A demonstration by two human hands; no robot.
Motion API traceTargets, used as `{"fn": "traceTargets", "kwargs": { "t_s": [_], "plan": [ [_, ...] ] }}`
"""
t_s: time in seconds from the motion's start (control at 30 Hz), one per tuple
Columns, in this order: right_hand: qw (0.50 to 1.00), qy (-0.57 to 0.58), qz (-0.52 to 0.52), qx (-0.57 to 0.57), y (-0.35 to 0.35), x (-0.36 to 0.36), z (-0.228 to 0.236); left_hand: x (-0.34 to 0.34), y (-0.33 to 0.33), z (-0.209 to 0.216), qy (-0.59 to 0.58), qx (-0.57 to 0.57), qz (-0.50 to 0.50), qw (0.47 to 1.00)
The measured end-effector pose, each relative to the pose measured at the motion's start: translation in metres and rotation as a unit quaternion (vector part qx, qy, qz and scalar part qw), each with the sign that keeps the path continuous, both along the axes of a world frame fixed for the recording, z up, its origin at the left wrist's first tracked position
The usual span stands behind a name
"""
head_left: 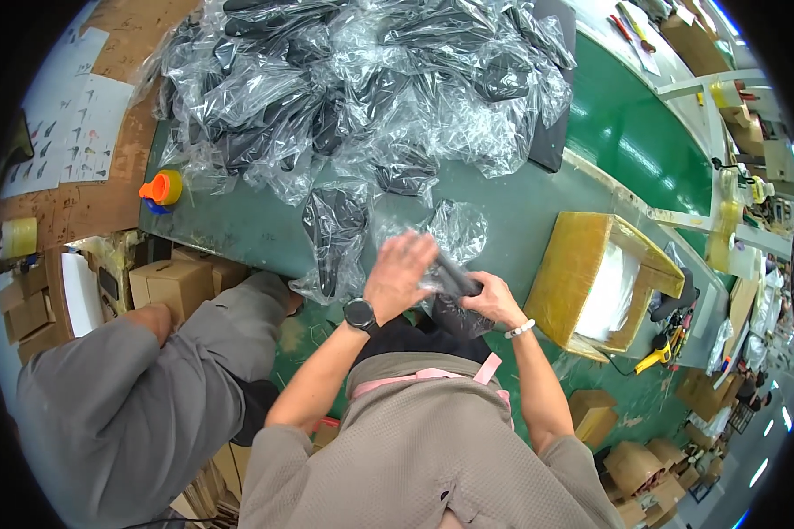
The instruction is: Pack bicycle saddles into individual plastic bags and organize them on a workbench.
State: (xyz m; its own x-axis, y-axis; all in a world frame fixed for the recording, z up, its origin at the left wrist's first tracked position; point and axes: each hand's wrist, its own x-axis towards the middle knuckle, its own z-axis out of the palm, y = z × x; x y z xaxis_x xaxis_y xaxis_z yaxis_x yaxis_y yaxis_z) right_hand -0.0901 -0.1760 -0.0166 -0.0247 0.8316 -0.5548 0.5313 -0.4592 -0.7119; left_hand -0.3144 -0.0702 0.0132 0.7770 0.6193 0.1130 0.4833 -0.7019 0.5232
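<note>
My right hand (pixel 496 300) is closed round a dark, long-nosed part (pixel 457 280), shaped like a bicycle saddle, just off the table's near edge. Its wider, rounded end (pixel 460 319) hangs close to my waist. Beside it, my left hand (pixel 401 271) is blurred by motion, its fingers stretched out; nothing shows gripped in them. Clear plastic film (pixel 459 231) lies just beyond both hands. To the left, a similar black saddle-shaped part (pixel 333 234) rests in a clear bag on the green table (pixel 247 231).
A large heap of bagged black parts (pixel 370 88) covers the far table. A yellow-taped box (pixel 566 280) holding white sheets stands at right. An orange-and-yellow tape dispenser (pixel 161 188) sits at left. Another person in grey (pixel 132 406) is close on my left. Cartons (pixel 172 289) stand below.
</note>
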Motion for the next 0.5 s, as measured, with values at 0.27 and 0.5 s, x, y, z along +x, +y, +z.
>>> {"fn": "traceTargets", "kwargs": {
  "t_s": [0.27, 0.5],
  "plan": [
    [0.965, 0.003, -0.263, -0.011, 0.022, -0.065, -0.054, 0.008, -0.018, -0.089, -0.069, -0.327, 0.285, 0.898],
    [0.954, -0.004, -0.299, 0.023, 0.008, -0.065, -0.118, 0.021, -0.024, -0.117, 0.03, -0.254, 0.228, 0.94]
  ]
}}
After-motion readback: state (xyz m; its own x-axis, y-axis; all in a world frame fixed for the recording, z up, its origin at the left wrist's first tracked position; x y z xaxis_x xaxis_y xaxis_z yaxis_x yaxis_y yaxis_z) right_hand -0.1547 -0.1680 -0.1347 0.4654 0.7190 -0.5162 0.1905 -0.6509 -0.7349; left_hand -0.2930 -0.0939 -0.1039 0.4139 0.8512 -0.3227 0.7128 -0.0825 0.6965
